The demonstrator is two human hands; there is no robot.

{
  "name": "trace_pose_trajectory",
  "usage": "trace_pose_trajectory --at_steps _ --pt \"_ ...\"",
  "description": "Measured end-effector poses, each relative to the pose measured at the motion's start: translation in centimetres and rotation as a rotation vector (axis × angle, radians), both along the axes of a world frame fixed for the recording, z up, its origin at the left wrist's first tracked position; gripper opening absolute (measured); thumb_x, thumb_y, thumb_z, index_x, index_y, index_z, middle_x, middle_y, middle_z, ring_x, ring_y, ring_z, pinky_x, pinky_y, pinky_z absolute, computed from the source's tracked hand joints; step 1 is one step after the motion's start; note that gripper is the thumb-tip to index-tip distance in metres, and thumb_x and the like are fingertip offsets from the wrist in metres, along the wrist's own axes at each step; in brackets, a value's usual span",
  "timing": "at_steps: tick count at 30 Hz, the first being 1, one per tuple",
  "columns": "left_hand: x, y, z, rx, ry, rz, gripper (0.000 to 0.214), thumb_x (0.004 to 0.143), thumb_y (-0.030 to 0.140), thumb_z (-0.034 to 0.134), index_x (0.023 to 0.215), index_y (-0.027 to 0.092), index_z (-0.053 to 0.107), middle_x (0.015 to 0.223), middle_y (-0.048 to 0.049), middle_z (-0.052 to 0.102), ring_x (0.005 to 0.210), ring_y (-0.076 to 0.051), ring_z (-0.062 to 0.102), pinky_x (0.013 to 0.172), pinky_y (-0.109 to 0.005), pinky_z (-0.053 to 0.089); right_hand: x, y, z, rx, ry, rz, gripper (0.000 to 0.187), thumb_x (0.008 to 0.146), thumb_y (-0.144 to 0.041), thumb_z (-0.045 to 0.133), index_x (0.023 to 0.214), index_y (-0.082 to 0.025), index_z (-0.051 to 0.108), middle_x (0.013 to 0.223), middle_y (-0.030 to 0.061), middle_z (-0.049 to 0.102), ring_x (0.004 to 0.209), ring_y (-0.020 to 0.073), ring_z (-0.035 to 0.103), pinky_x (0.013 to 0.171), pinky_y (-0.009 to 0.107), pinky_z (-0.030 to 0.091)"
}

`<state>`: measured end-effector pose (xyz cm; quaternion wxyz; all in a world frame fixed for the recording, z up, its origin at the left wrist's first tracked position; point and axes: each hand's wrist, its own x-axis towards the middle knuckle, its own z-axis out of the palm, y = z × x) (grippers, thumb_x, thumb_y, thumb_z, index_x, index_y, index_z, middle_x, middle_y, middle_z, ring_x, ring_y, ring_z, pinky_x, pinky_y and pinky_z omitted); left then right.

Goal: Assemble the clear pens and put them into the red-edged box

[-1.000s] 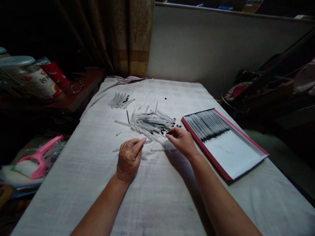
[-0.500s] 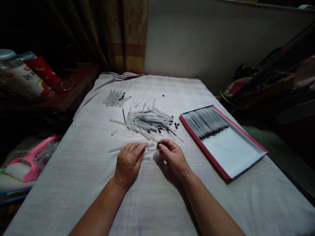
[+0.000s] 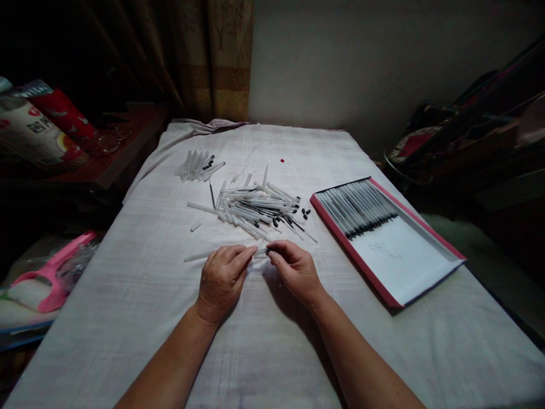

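Observation:
My left hand [image 3: 222, 277] pinches a clear pen barrel [image 3: 260, 251] close to its right end. A clear length [image 3: 198, 257] sticks out to the left behind this hand, apparently the same barrel. Between thumb and forefinger of my right hand [image 3: 298, 271] is a small black pen part [image 3: 267, 251], touching the barrel's end; whether it sits inside is hidden by the fingers. Just beyond both hands lies a loose pile of clear barrels and dark refills [image 3: 255, 207]. Several small black pieces [image 3: 305, 213] are scattered at the pile's right side.
On the right, a red-edged shallow box [image 3: 353, 258] holds a row of black-tipped pens [image 3: 355, 207]. Another bundle of clear barrels [image 3: 193, 165] lies at the back left, and a tiny red piece [image 3: 282, 161] farther back. Pink-handled scissors [image 3: 53, 272] are beside the table.
My right hand has moved slightly left, bringing the black pen part from a small gap up to the barrel's end. My left hand stays nearly in place.

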<state>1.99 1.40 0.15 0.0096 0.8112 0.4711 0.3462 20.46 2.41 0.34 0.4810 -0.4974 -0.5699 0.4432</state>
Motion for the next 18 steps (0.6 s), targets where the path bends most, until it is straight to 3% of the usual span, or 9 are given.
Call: trace_pose_trajectory --at_steps 5,10,15,18 --pt "0.02 -0.05 0.05 0.004 -0.002 -0.028 0.032 0.091 0.015 0.052 0.119 0.025 0.063 0.098 -0.0055 0.07 0.09 -0.021 0.062 0.078 -0.035 0.048 0.53 0.14 0.34 0.16 -0.257 0.013 0.015 0.085 -0.031 0.058 0.086 -0.022 0.071 0.082 0.0047 0.072 0.074 0.0175 0.065 0.071 0.029 0.051" --pt "0.06 -0.09 0.03 0.017 -0.004 -0.062 0.031 0.09 0.014 0.054 0.118 0.023 0.063 0.098 -0.0056 0.07 0.091 -0.021 0.062 0.078 -0.035 0.047 0.95 0.35 0.53 0.167 -0.417 0.078 0.032 0.092 -0.036 0.047 0.068 -0.021 0.063 0.064 0.0029 0.065 0.063 0.0157 0.061 0.064 0.027 0.047" --pt "-0.04 0.01 0.07 0.023 -0.009 -0.045 0.03 0.09 0.014 0.053 0.117 0.023 0.063 0.099 -0.0058 0.07 0.091 -0.021 0.062 0.079 -0.035 0.048 1.06 0.08 0.34 0.104 -0.272 0.105 0.02 0.09 -0.032 0.052 0.104 -0.021 0.061 0.082 0.0022 0.069 0.064 0.0138 0.061 0.058 0.024 0.047" --pt "-0.06 0.05 0.04 0.02 -0.009 -0.048 0.029 0.09 0.013 0.053 0.116 0.022 0.063 0.098 -0.0059 0.07 0.091 -0.021 0.061 0.079 -0.035 0.048 1.01 0.08 0.31 0.142 -0.274 0.093 0.013 0.088 -0.028 0.054 0.095 -0.02 0.062 0.083 0.0025 0.068 0.07 0.0137 0.062 0.064 0.024 0.047"
